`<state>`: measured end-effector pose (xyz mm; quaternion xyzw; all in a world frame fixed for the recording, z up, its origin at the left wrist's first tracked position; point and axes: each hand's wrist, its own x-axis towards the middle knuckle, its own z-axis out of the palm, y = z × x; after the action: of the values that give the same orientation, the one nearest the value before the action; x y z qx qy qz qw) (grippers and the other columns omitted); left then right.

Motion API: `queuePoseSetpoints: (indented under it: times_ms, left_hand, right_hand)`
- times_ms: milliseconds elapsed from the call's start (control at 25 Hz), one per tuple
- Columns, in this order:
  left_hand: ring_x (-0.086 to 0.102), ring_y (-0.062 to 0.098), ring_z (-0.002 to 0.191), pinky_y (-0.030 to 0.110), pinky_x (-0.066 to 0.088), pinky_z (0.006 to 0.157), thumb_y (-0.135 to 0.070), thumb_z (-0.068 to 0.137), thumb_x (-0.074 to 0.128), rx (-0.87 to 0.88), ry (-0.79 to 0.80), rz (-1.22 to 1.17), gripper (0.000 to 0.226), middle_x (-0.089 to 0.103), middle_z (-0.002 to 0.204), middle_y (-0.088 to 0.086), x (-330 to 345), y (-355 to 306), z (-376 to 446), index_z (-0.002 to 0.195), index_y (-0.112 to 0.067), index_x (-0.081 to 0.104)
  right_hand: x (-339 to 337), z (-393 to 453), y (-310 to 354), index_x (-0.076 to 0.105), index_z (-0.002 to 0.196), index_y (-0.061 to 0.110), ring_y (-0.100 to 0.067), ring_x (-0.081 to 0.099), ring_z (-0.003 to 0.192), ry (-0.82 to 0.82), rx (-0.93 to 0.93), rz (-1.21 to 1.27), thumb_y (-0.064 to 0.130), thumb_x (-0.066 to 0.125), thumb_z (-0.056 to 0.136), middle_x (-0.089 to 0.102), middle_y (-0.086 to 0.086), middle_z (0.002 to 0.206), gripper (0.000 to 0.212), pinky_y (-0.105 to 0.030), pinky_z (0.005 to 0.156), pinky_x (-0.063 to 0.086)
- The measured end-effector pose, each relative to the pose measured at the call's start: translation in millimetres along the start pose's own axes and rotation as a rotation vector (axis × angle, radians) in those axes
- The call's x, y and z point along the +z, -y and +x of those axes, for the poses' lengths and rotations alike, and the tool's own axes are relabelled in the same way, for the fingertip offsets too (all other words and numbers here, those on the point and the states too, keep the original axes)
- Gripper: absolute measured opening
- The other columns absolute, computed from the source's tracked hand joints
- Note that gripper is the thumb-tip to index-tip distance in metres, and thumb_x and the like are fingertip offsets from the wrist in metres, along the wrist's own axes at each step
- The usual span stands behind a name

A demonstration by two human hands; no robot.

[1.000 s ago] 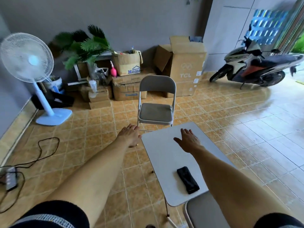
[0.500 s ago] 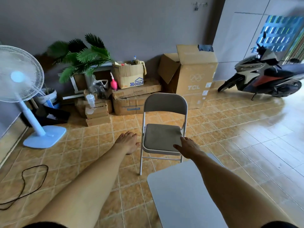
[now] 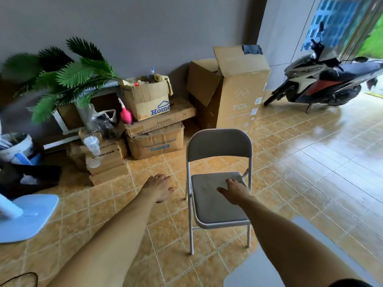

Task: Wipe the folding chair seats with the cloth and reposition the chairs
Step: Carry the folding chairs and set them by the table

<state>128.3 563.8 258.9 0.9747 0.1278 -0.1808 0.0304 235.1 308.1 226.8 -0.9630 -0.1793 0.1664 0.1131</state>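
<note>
A grey metal folding chair (image 3: 219,148) stands unfolded on the tiled floor, its padded seat (image 3: 211,204) facing me. My right hand (image 3: 235,190) reaches over the seat with fingers spread, palm down; whether it touches the cushion is unclear. My left hand (image 3: 158,187) hovers left of the chair over the floor, fingers relaxed, holding nothing. No cloth is visible in either hand.
A white table corner (image 3: 269,264) sits at the bottom right. Cardboard boxes (image 3: 155,139), a tall TCL box (image 3: 240,88) and a palm plant (image 3: 68,77) line the wall. A fan base (image 3: 27,216) stands left, a scooter (image 3: 323,83) far right.
I have moved forward to the chair; the white table has slid down out of most of the view. My right hand went from over the table to over the chair seat.
</note>
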Motion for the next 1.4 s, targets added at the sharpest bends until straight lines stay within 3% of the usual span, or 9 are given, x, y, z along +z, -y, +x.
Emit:
queuePoseSetpoints:
  times_ms: [160, 400, 720, 920, 1160, 1400]
  left_hand:
    - [0.022, 0.026, 0.145, 0.041, 0.019, 0.119, -0.046, 0.098, 0.031, 0.098, 0.028, 0.054, 0.061, 0.026, 0.157, 0.007, -38, 62, 95, 0.15, -0.015, 0.024]
    - [0.027, 0.028, 0.143, 0.042, 0.025, 0.116, -0.046, 0.098, 0.032, 0.234, 0.051, 0.13, 0.058, 0.031, 0.154, 0.01, -78, 92, 227, 0.146, -0.013, 0.031]
    - [0.025, 0.028, 0.145, 0.042, 0.025, 0.116, -0.046, 0.098, 0.033, 0.408, 0.044, 0.181, 0.059, 0.029, 0.156, 0.008, -143, 55, 428, 0.148, -0.017, 0.029]
    - [0.026, 0.028, 0.144, 0.043, 0.025, 0.117, -0.049, 0.097, 0.033, 0.55, 0.111, 0.209, 0.061, 0.028, 0.157, 0.008, -172, 3, 524, 0.149, -0.017, 0.027]
    - [0.025, 0.029, 0.145, 0.041, 0.024, 0.117, -0.049, 0.096, 0.037, 0.864, 0.255, 0.172, 0.067, 0.023, 0.159, 0.01, -176, -83, 606, 0.151, -0.014, 0.023]
    - [0.025, 0.033, 0.145, 0.04, 0.023, 0.117, -0.046, 0.095, 0.044, 1.035, 0.552, 0.124, 0.078, 0.017, 0.16, 0.014, -166, -130, 644, 0.153, -0.009, 0.007]
  right_hand:
    - [4, 70, 56, 0.04, 0.14, 0.013, -0.032, 0.051, 0.126, -0.013, 0.113, 0.058, 0.059, 0.042, 0.092, 0.049, -0.011, 0.143, 0.067, -0.044, 0.1, 0.047]
    - [4, 170, 89, 0.043, 0.137, 0.013, -0.031, 0.051, 0.125, 0.005, 0.246, 0.135, 0.059, 0.042, 0.091, 0.05, -0.01, 0.141, 0.065, -0.044, 0.098, 0.048]
    - [-6, 328, 69, 0.045, 0.134, 0.015, -0.032, 0.053, 0.122, 0.013, 0.46, 0.285, 0.058, 0.042, 0.092, 0.054, -0.01, 0.136, 0.06, -0.044, 0.097, 0.048]
    - [-20, 377, 59, 0.048, 0.13, 0.018, -0.031, 0.057, 0.118, 0.003, 0.603, 0.387, 0.057, 0.043, 0.091, 0.059, -0.008, 0.131, 0.055, -0.045, 0.093, 0.051]
    - [-10, 418, 69, 0.047, 0.133, 0.009, -0.034, 0.054, 0.121, -0.069, 1.013, 0.673, 0.052, 0.041, 0.095, 0.055, -0.014, 0.135, 0.058, -0.042, 0.096, 0.046]
    - [14, 457, 130, 0.045, 0.136, 0.001, -0.034, 0.049, 0.127, -0.312, 1.598, 1.258, 0.051, 0.046, 0.094, 0.051, -0.017, 0.14, 0.064, -0.034, 0.098, 0.04]
